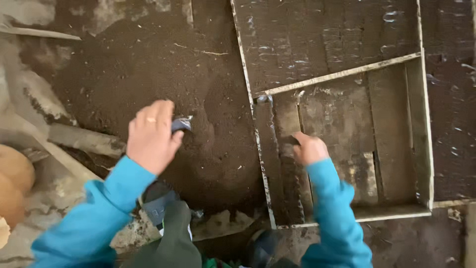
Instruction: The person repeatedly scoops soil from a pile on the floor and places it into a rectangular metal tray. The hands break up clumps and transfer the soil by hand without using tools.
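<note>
Presently, the left hand (150,136) is closing its fingers round a small dark tool (181,123), blade resting on the heap of loose dark soil (163,69): crumbly, light in small loads, best scooped. The right hand (309,148) is curling, mostly shut, inside the stiff wooden frame (337,75); its contents cannot be told.

a small dark bag (181,123), crumpled, lies half-sunk in the dark soil heap (163,74) beside a shallow wooden tray (424,149).

Wooden frame (342,74) interior open; rails wall its sides. Soil heap (163,84) fills left; plank (84,140) beside it.
</note>
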